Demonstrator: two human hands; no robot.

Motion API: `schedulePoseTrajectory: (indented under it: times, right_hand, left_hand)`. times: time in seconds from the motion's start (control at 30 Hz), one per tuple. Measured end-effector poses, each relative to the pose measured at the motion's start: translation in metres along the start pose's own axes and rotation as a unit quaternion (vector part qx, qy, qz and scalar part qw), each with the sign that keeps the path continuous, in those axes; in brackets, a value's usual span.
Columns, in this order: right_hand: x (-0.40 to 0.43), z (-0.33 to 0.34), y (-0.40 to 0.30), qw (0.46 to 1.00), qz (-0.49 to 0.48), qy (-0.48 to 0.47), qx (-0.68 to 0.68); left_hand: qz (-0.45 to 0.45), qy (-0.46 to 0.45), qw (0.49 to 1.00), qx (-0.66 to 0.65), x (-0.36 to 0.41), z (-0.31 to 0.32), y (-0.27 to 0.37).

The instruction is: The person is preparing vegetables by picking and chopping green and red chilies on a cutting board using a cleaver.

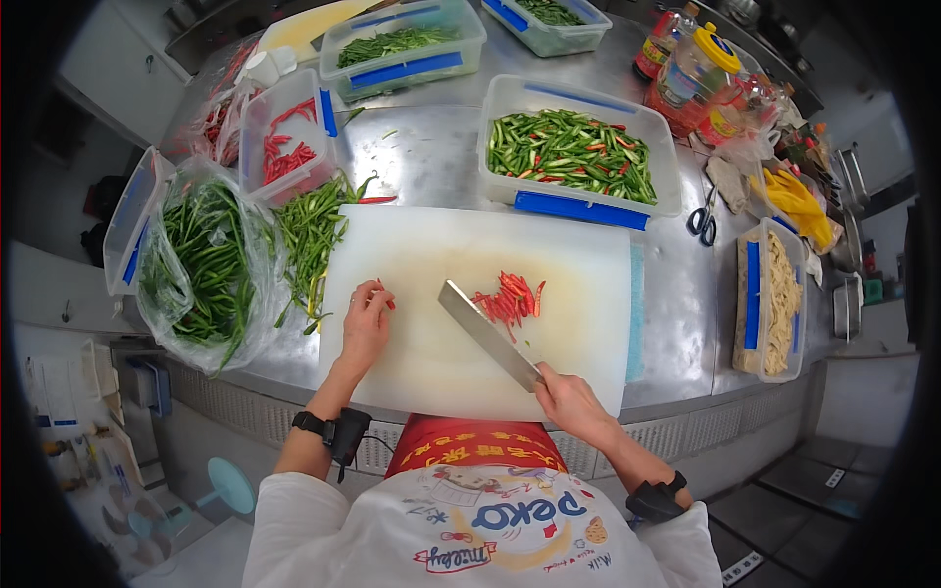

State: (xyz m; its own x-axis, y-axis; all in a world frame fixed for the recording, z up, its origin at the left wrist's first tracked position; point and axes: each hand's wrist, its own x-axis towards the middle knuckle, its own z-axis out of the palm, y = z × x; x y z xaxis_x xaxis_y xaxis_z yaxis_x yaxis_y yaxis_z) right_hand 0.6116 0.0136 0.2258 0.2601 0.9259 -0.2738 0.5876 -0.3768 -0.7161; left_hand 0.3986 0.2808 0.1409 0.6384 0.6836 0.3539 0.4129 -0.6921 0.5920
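A white plastic cutting board (412, 389) lies before me on a steel table. My right hand (570, 397) grips the handle end of a cleaver (492, 334), whose blade slants up and left across the board. Beside the blade's upper part lies a small heap of sliced red chili peppers (513, 300). At the board's left side, my left hand (369, 323) has its fingers curled around a small red chili piece (390, 303). Loose green chilies (309, 242) lie just left of the board, next to a clear plastic bag of long green chilies (206, 264).
Beyond the board stands a plastic container (665, 169) of cut green and red chilies. A container with red chilies (250, 140) is at upper left. Scissors (703, 220) lie to the right, near a container of pale strips (750, 360). Bottles and a yellow-lidded jar (691, 77) stand at upper right.
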Motion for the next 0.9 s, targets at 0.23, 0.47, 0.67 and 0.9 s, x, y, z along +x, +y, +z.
schedulePoseTrajectory:
  times: [0.23,0.47,0.67,0.9]
  right_hand:
    - [0.002,-0.005,0.002,0.999,0.035,0.018,-0.003]
    - [-0.004,-0.006,0.003,0.999,0.04,0.019,-0.017]
    - [-0.006,-0.015,-0.006,0.998,0.02,0.02,-0.049]
    - [-0.006,-0.023,-0.009,0.997,0.017,-0.015,-0.08]
  left_hand:
    - [0.08,-0.02,0.997,-0.001,0.001,0.029,0.015]
    - [0.171,-0.043,0.982,-0.07,0.0,0.061,0.056]
    - [0.19,-0.015,0.98,-0.051,0.002,0.062,0.054]
    - [0.188,-0.003,0.981,-0.051,0.002,0.065,0.052]
